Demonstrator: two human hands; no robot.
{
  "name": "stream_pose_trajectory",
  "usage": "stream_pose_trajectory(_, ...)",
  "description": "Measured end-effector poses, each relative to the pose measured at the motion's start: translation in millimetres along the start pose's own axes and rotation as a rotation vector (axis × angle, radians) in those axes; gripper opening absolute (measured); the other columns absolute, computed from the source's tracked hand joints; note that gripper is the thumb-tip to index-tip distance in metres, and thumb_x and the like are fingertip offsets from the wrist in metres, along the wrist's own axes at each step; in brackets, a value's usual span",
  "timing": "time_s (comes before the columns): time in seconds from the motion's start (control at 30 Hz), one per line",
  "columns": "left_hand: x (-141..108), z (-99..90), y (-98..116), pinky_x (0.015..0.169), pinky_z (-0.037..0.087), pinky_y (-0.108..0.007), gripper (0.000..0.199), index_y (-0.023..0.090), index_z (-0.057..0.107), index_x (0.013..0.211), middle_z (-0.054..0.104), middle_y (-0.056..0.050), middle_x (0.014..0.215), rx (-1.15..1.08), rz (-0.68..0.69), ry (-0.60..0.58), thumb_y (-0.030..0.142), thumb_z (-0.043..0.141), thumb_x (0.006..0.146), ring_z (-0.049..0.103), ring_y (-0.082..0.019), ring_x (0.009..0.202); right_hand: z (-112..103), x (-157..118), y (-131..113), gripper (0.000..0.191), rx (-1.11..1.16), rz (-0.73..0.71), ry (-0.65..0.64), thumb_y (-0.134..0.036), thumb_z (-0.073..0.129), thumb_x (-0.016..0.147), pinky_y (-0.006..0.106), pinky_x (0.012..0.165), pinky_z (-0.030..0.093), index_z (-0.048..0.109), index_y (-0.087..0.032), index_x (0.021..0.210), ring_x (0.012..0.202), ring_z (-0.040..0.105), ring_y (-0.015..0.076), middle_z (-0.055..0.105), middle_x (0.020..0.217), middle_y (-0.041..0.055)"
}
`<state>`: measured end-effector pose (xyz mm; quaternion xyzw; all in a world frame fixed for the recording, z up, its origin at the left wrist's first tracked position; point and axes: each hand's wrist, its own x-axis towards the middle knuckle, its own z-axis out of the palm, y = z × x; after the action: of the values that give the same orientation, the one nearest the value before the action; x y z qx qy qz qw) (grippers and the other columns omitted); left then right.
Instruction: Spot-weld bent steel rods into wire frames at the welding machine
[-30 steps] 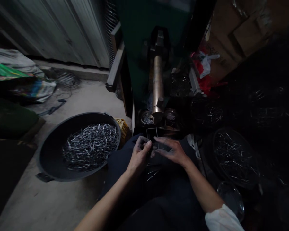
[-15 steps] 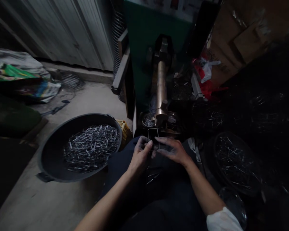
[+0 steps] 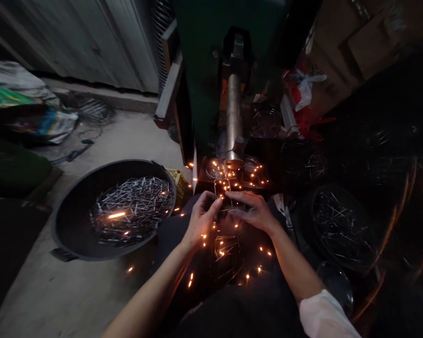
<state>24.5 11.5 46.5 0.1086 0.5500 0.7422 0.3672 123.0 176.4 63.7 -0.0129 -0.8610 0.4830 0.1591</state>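
Many sparks [image 3: 247, 277] around wire frame [image 3: 215, 188] pinched in left hand [image 3: 201, 216] and right hand [image 3: 256, 211], metal cylinder [image 3: 233, 112] beyond, basin [image 3: 74, 223] leftward

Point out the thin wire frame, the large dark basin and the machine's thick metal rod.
Wire frame [image 3: 215, 189]: head view, on its left upright wire.
Dark basin [image 3: 70, 223]: head view, on its bare inner wall.
Metal rod [image 3: 233, 112]: head view, midway along its shaft.

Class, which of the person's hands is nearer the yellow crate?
Left. The left hand lies right of the yellow crate, apart from it; the right hand is farther right, beyond the left hand.
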Motion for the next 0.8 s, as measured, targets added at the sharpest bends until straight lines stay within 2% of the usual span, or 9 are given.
stream_pose_trajectory(0.07,4,-3.2,1,0.048,0.037,-0.016,0.035,0.019,0.051,0.079,0.049,0.006,0.065,0.093,0.057,0.037,0.044,0.075,0.082,0.045,-0.006,0.052,2,1,3,0.048,0.008,0.051,0.079,-0.039,0.081,0.082,0.035,0.093,0.055,0.068,-0.027,0.126,0.103,0.07,0.0212,0.074,0.114,0.0048)
stream_pose_trajectory(0.17,19,-2.2,7,0.045,0.034,-0.015,0.037,0.019,0.05,0.077,0.047,0.007,0.063,0.103,0.072,0.066,0.045,0.077,0.079,0.044,-0.005,0.049,2,8,11,0.029,0.045,0.157,0.208,-0.041,0.086,0.075,0.029,0.075,0.053,0.072,-0.02,0.09,0.079,0.066,0.0172,0.071,0.085,0.0013)
stream_pose_trajectory(0.23,33,1.1,15,0.043,0.035,-0.016,0.039,0.02,0.05,0.081,0.049,0.007,0.062,0.063,0.043,0.056,0.046,0.079,0.077,0.046,-0.006,0.046,-1,17,18,0.027,0.127,0.211,0.202,-0.041,0.083,0.078,0.026,0.069,0.049,0.068,-0.019,0.077,0.072,0.062,0.0149,0.067,0.075,-0.0005)
stream_pose_trajectory(0.37,56,5.8,30,0.038,0.034,-0.016,0.042,0.022,0.048,0.084,0.051,0.009,0.056,0.025,0.011,0.055,0.048,0.079,0.074,0.044,-0.007,0.04,-8,37,28,0.024,0.238,0.262,0.187,-0.041,0.074,0.084,0.026,0.07,0.047,0.069,-0.018,0.082,0.07,0.06,0.0141,0.066,0.072,-0.0013)
stream_pose_trajectory(0.43,61,6.0,35,0.036,0.031,-0.016,0.042,0.022,0.047,0.082,0.05,0.009,0.054,0.024,0.02,0.045,0.049,0.079,0.074,0.042,-0.006,0.038,-9,45,29,0.023,0.236,0.272,0.208,-0.041,0.071,0.084,0.027,0.069,0.047,0.069,-0.018,0.082,0.069,0.059,0.0141,0.066,0.071,-0.0014)
stream_pose_trajectory(0.53,65,5.8,41,0.037,0.033,-0.015,0.043,0.022,0.047,0.08,0.05,0.009,0.056,0.03,0.03,0.043,0.05,0.079,0.074,0.045,-0.007,0.041,-9,52,27,0.022,0.231,0.26,0.231,-0.04,0.07,0.085,0.027,0.069,0.047,0.069,-0.018,0.082,0.069,0.059,0.0142,0.066,0.072,-0.001)
stream_pose_trajectory(0.67,70,5.5,43,0.038,0.035,-0.015,0.042,0.022,0.047,0.081,0.054,0.008,0.062,0.012,0.044,0.057,0.047,0.08,0.073,0.051,-0.007,0.046,-8,55,25,0.022,0.234,0.231,0.256,-0.04,0.07,0.085,0.027,0.069,0.046,0.069,-0.018,0.08,0.069,0.058,0.0141,0.065,0.071,-0.0008)
stream_pose_trajectory(0.8,75,3.2,39,0.036,0.032,-0.015,0.044,0.021,0.046,0.078,0.054,0.008,0.057,-0.012,0.039,0.077,0.046,0.082,0.071,0.044,-0.005,0.039,-5,58,28,0.022,0.244,0.237,0.247,-0.039,0.069,0.086,0.027,0.068,0.045,0.068,-0.018,0.081,0.069,0.058,0.0141,0.065,0.071,-0.0003)
